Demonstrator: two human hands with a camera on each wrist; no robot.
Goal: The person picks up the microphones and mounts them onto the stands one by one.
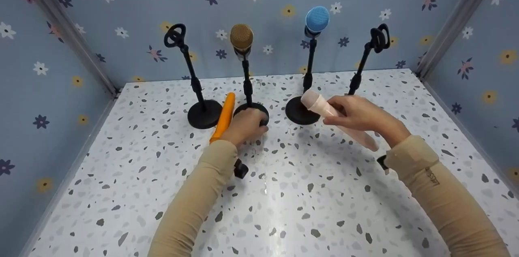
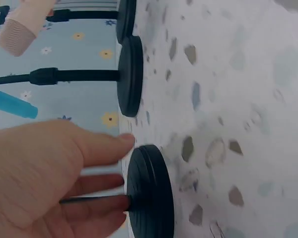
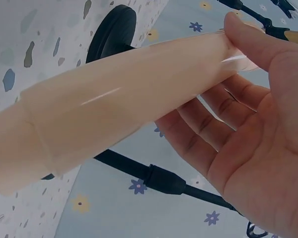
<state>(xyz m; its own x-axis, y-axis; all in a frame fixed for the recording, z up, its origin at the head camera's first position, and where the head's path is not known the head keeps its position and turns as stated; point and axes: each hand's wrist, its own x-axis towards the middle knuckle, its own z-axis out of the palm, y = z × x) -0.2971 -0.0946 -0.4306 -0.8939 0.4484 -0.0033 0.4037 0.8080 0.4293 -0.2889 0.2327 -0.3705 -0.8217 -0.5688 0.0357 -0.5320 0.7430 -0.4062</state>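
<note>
I have the right hand (image 1: 361,115) grasping a pale pink cylindrical microphone (image 3: 104,106) between thumb and fingers above the speckled white bench (image 1: 292,192), its head angled toward that hand's left. I see the left hand (image 1: 245,125) down at the round black base (image 2: 151,193) under a gold mesh-headed microphone (image 1: 241,36); I cannot tell whether it grips. A slim orange tube (image 1: 226,113) shows just left of that hand. Behind and left of the right hand, a blue-headed microphone (image 1: 317,19) tops a black stand (image 1: 311,60).

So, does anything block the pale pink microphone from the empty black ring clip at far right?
Nothing visible stands between the pale pink microphone, held in the right hand, and the empty black ring clip.
</note>
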